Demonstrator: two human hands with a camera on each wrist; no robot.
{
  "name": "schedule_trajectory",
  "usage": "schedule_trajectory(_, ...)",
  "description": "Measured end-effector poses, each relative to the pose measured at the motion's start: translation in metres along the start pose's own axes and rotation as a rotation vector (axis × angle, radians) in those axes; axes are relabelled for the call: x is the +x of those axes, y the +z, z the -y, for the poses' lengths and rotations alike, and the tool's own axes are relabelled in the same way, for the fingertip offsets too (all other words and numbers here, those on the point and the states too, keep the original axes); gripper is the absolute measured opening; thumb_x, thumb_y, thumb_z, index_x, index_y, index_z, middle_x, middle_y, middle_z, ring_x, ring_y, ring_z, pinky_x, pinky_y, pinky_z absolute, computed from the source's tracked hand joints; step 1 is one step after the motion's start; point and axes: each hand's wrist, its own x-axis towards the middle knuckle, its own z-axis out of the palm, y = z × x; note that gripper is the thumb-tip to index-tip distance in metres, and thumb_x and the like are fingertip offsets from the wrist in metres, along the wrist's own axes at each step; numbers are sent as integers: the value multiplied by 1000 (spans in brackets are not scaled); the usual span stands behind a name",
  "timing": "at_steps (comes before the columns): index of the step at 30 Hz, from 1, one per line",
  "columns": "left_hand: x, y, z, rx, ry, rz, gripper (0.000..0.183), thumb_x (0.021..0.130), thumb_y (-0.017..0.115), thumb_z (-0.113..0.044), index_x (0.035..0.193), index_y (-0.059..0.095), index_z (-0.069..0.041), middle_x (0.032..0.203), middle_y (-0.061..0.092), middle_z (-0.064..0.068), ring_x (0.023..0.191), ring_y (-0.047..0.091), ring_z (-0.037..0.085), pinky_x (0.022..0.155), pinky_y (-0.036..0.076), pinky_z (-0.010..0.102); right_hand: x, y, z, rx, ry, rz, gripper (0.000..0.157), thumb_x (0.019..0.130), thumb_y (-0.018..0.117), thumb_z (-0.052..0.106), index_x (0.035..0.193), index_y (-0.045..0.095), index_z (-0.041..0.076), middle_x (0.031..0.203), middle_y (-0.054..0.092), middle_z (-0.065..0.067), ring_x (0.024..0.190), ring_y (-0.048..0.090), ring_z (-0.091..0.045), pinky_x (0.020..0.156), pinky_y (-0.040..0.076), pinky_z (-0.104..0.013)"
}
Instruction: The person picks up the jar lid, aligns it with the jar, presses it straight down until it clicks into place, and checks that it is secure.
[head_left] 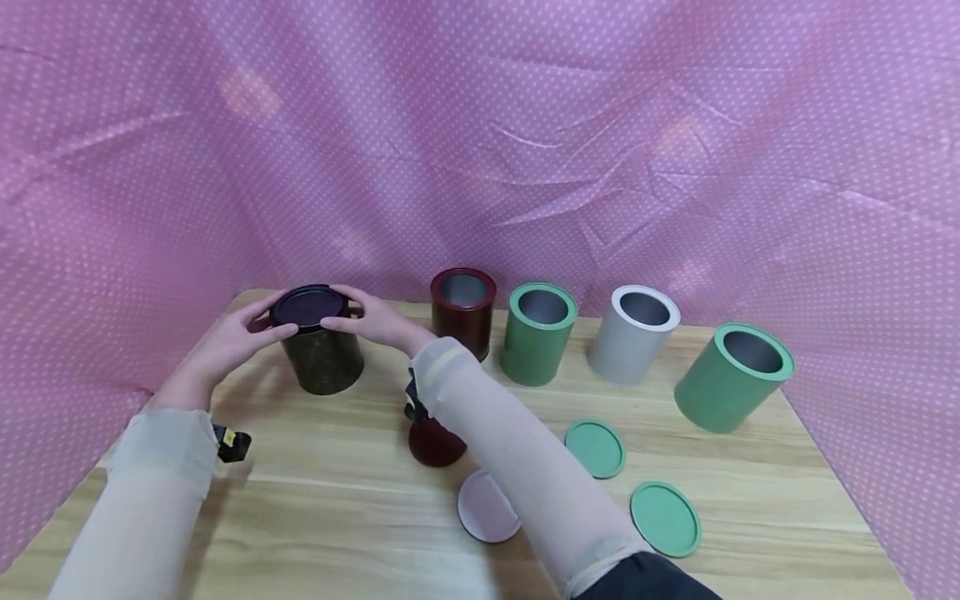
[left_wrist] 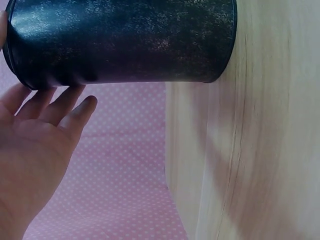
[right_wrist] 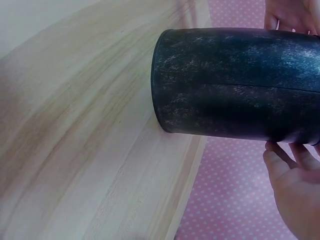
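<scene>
A black, mottled canister (head_left: 326, 365) stands upright on the table at the left, with a dark round lid (head_left: 306, 307) on its top. From the left, my left hand (head_left: 242, 340) holds the canister's top, its thumb at the lid's front edge. My right hand (head_left: 381, 322) grips the opposite side, its thumb lying on the lid's front right. In the left wrist view, fingertips of the left hand (left_wrist: 45, 122) touch the canister's side (left_wrist: 125, 42) close to its top end. Fingers of the right hand (right_wrist: 297, 180) touch the canister (right_wrist: 225, 82) in the right wrist view.
Uncovered canisters stand along the back: dark red (head_left: 461, 329), green (head_left: 537, 348), white (head_left: 630, 346) and another green one (head_left: 723, 392). Before them lie a dark red lid (head_left: 433, 446), a pale lid (head_left: 483, 510) and two green lids (head_left: 596, 448), partly under the right forearm. Pink dotted cloth (head_left: 480, 150) surrounds the table.
</scene>
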Motion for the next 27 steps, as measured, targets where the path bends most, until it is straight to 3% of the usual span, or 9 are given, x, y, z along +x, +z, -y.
schedule_trajectory(14,-2,-1,-1,25,-23,31,75,94,55,-52,155,15,-31,155,25,25,138,30,49,108,25,67,1,-3,4,-137,50,17,69,88,64,52,149,31,43,156,33,7,142,36,-18,114,34,-41)
schedule_trajectory(21,1,-3,-4,98,-6,41,77,95,53,-52,156,14,-26,154,25,28,135,33,52,107,26,67,1,-7,14,-243,75,34,73,88,63,54,151,29,41,156,35,3,142,34,-18,114,33,-39)
schedule_trajectory(27,5,-3,-4,95,-15,58,78,95,54,-51,156,13,-23,154,23,29,136,32,52,108,26,67,0,-8,17,-247,92,38,73,87,64,53,151,28,41,156,34,3,142,34,-17,115,32,-38)
